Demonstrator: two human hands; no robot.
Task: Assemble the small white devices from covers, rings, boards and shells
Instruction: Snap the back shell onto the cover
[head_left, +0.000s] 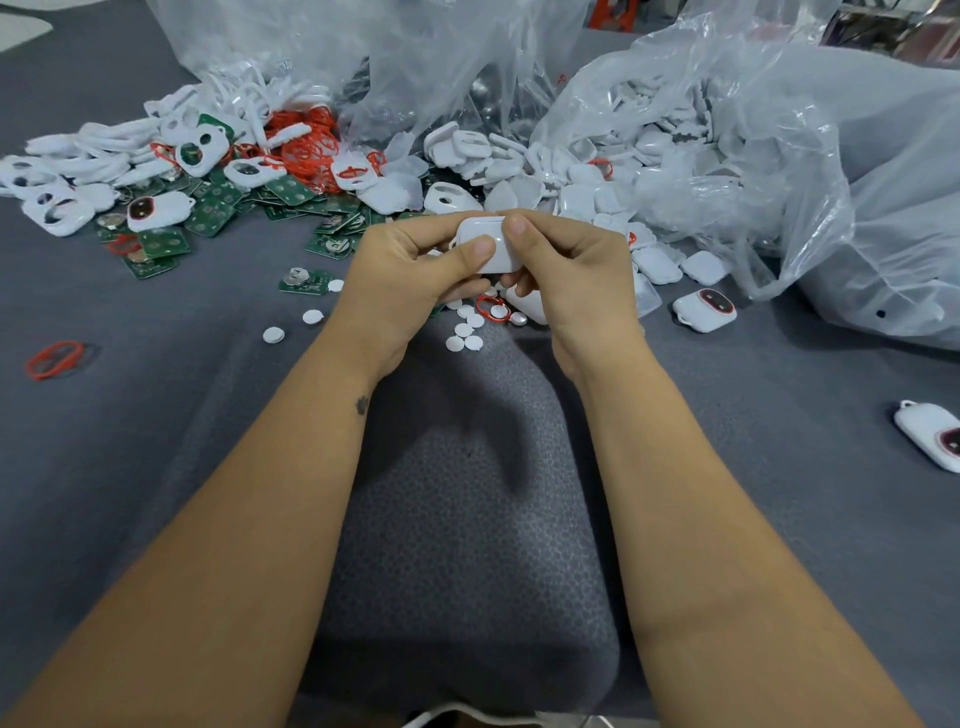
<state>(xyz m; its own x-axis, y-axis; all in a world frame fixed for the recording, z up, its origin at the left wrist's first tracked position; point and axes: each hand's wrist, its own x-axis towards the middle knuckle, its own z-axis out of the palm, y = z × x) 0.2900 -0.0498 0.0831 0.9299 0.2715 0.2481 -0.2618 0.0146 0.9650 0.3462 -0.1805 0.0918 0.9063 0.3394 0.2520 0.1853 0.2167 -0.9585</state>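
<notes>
Both my hands hold one small white device (496, 249) above the grey table, its smooth back toward me. My left hand (415, 270) grips its left side with the thumb pressed on the back. My right hand (566, 265) grips the right side, thumb on its top edge. Behind lie white covers (57, 208), red rings (306, 150), green boards (208, 218) and white shells (657, 265) in loose heaps. Small white discs (465, 330) lie just below my hands.
Two finished devices rest at the right, one (704, 309) near the bags and one (930, 434) at the frame edge. Clear plastic bags (779, 156) of parts stand behind. A lone red ring (54, 358) lies far left. A grey textured cushion (467, 519) is between my forearms.
</notes>
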